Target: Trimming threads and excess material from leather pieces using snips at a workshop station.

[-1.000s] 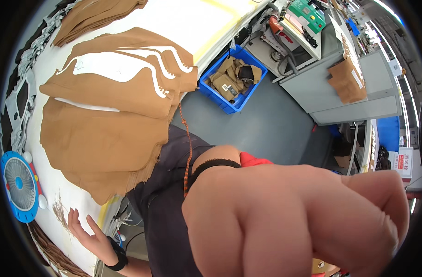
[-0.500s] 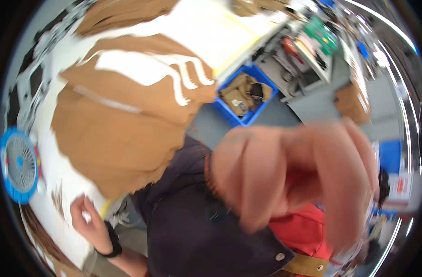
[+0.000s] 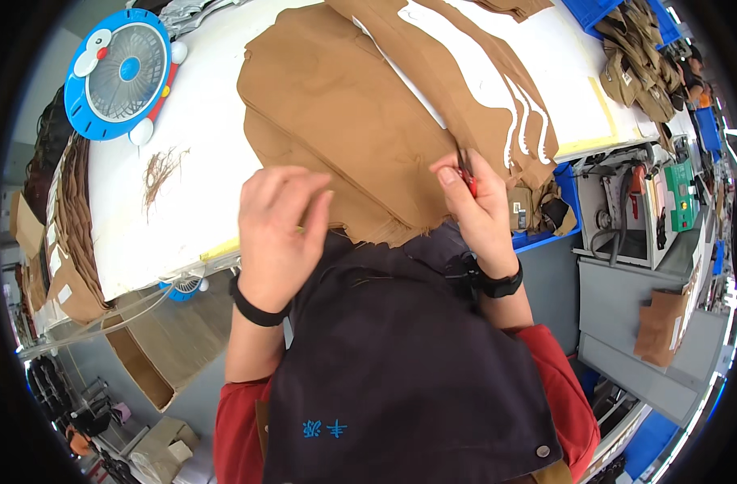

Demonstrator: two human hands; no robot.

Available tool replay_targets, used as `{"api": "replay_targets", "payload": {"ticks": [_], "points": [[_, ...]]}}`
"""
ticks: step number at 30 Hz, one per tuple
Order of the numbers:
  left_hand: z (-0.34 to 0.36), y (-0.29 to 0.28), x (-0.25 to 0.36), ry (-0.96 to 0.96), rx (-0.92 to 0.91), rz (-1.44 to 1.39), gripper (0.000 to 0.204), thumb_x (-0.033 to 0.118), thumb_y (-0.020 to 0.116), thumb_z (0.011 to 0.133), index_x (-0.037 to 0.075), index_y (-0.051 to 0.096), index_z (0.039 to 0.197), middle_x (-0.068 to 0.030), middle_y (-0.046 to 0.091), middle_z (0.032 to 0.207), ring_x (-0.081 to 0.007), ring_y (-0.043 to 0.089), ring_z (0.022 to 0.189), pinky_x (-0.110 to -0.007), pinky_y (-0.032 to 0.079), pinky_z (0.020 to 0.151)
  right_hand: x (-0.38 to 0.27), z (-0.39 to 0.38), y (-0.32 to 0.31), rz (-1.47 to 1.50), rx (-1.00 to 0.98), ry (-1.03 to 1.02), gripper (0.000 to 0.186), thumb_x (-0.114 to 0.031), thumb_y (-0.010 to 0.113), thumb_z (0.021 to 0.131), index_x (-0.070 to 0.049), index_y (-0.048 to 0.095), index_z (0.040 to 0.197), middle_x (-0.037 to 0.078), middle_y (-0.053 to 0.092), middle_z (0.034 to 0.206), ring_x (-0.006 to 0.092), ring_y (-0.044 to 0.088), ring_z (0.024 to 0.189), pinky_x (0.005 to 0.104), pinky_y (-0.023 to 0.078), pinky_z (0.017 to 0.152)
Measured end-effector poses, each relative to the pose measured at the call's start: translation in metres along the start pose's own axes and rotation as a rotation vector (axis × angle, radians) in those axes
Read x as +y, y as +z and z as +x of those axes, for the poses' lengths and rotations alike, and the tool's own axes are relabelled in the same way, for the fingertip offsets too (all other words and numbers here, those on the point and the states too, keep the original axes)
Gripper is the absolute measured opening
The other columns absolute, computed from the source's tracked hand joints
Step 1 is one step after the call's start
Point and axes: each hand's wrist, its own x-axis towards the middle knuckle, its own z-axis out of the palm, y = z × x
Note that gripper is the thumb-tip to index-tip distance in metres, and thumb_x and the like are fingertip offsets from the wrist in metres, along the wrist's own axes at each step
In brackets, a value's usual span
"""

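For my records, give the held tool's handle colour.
The visible handle is red, best in the head view.

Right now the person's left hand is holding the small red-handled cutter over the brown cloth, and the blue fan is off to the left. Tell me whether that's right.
One thing is wrong: in the head view, the right hand, not the left hand, holds the small red-handled cutter over the brown cloth. The blue fan is indeed off to the left.

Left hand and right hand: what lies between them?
Head view: brown fabric lies between the left hand and the right hand, which holds red-handled snips.
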Motion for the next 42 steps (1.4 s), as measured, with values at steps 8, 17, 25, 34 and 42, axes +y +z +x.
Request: {"api": "replay_targets", "payload": {"ticks": [8, 17, 25, 34, 42], "points": [[0.010, 0.014, 0.003, 0.139, -0.203, 0.025, 0.018, 0.008, 0.072, 0.080, 0.004, 0.068, 0.098, -0.0098, 0.068, 0.108, -0.0321, 0.058, 0.119, -0.046, 0.038, 0.108, 0.010, 0.016, -0.004, -0.169, 0.079, -0.039, 0.015, -0.015, 0.062, 0.096, -0.002, 0.064, 0.104, -0.005, 0.047, 0.069, 0.0031, 0.041, 0.065, 0.0215, 0.036, 0.059], [0.058, 0.010, 0.009, 0.279, -0.415, -0.067, 0.013, 0.004, 0.067, 0.081, 0.002, 0.063, 0.093, -0.0120, 0.061, 0.084, -0.0342, 0.060, 0.083, -0.044, 0.048, 0.086, 0.029, 0.020, -0.008, -0.275, 0.000, -0.005, 0.016, -0.012, 0.062, 0.094, -0.001, 0.064, 0.105, -0.004, 0.050, 0.070, 0.0052, 0.043, 0.065, 0.0239, 0.039, 0.059], [0.100, 0.053, -0.005, 0.262, -0.743, -0.107, 0.023, 0.013, 0.072, 0.082, 0.005, 0.064, 0.102, -0.0110, 0.058, 0.097, -0.0299, 0.060, 0.091, -0.040, 0.048, 0.079, 0.030, 0.019, -0.009, -0.140, 0.065, -0.003, 0.018, -0.010, 0.061, 0.095, 0.000, 0.063, 0.109, -0.003, 0.052, 0.072, 0.0049, 0.044, 0.067, 0.0231, 0.040, 0.061], [0.099, 0.073, 0.014, 0.289, -0.728, 0.041, 0.013, 0.013, 0.073, 0.079, 0.006, 0.065, 0.085, -0.0104, 0.059, 0.085, -0.0294, 0.058, 0.090, -0.040, 0.047, 0.076, 0.035, 0.019, -0.014, -0.051, 0.072, -0.051, 0.017, -0.011, 0.061, 0.095, 0.000, 0.063, 0.108, -0.003, 0.055, 0.077, 0.0043, 0.046, 0.070, 0.0220, 0.042, 0.064], [0.096, 0.072, 0.011, 0.225, -0.693, -0.028, 0.008, 0.003, 0.058, 0.089, 0.001, 0.051, 0.092, -0.0169, 0.059, 0.084, -0.0372, 0.057, 0.087, -0.046, 0.045, 0.075, 0.039, 0.018, -0.017, 0.000, 0.045, -0.035, 0.015, -0.010, 0.060, 0.095, 0.000, 0.064, 0.106, -0.003, 0.055, 0.077, 0.0037, 0.046, 0.069, 0.0217, 0.042, 0.063]]}}
